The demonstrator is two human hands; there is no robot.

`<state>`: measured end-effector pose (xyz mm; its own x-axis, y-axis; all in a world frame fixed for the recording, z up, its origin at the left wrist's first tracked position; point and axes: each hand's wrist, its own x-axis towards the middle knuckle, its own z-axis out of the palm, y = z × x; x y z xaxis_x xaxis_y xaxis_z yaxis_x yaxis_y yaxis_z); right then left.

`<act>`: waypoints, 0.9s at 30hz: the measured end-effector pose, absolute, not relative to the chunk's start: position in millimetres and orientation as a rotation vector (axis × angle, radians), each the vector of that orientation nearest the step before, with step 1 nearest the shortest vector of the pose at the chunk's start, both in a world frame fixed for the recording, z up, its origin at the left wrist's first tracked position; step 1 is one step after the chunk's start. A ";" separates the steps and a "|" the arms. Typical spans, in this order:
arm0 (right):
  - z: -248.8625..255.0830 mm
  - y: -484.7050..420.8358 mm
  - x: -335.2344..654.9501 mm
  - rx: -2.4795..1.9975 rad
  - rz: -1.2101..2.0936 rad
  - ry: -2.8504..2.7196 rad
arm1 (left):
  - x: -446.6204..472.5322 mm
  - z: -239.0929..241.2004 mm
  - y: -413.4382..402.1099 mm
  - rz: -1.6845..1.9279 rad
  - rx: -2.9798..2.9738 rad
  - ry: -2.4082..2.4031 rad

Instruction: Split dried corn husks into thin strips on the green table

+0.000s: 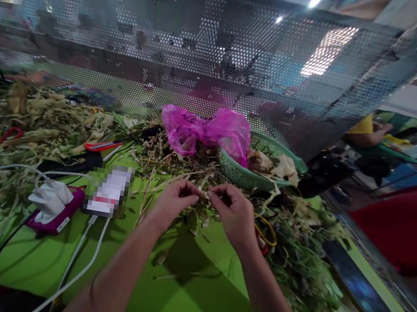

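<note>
My left hand (pixel 174 201) and my right hand (pixel 234 212) meet over the green tabletop (pixel 184 301), each in a pinch. Between their fingertips is a small pale piece of dried plant (pixel 204 196), too small to make out fully. A heap of dry stalks and leaves (pixel 175 164) lies just beyond the hands. Behind it a crumpled pink plastic bag (pixel 213 130) rests against a green plastic basket (pixel 245 175) holding pale dried husks (pixel 286 168). Yellow-handled scissors (pixel 267 229) lie partly hidden beside my right wrist.
On the left are a purple power strip (pixel 63 214) with white plugs, cables, a lit phone (pixel 110 190) and a red cutter (pixel 102 146). Green stalks (pixel 302 267) and a dark phone (pixel 358 279) lie right. A perforated metal screen (pixel 211 44) stands behind; a person's arm (pixel 374 136) shows far right.
</note>
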<state>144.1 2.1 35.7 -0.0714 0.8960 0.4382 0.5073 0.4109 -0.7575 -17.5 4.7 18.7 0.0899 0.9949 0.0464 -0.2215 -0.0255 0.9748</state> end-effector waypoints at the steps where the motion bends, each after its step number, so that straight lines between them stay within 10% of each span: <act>1: 35.8 1.5 143.0 -1.232 0.529 -1.711 | -17.0 18.6 4.8 1.246 1.132 0.959; 27: 46.4 -2.4 141.0 -1.134 0.740 -1.742 | -18.5 14.8 7.3 1.291 0.868 0.870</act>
